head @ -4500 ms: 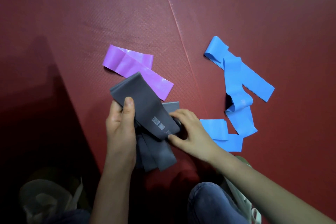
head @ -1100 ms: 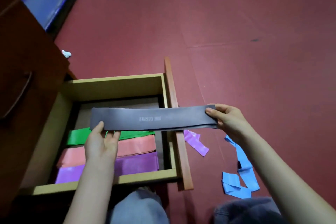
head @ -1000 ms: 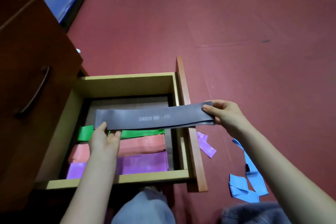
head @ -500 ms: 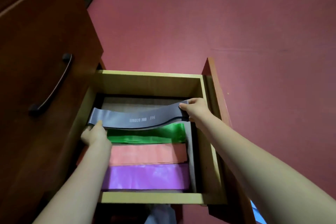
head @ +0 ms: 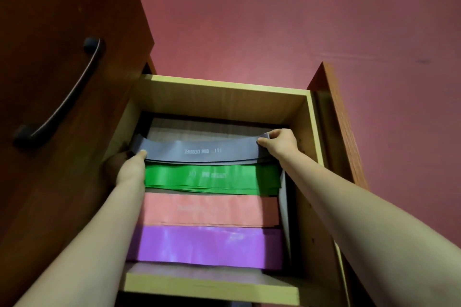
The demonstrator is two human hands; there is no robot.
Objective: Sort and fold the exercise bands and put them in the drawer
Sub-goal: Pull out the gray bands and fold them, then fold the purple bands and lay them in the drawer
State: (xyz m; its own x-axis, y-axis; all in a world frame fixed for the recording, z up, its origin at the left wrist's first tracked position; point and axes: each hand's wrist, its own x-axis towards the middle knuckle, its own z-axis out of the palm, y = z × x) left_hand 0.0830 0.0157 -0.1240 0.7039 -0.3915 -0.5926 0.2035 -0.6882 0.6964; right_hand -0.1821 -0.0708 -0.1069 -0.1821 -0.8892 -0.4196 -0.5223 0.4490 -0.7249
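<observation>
Both hands — left hand (head: pixel 129 166) and right hand (head: pixel 280 143) — pinch the grey band (head: pixel 202 151) by its ends, now lowered into the drawer (head: pixel 224 93), just beyond the green band (head: pixel 212 179) — half a second ago it arched higher.

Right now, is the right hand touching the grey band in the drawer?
Touching. The head view shows the right hand pinching the right end of the grey band, thumb on top, with no gap between them.
</observation>
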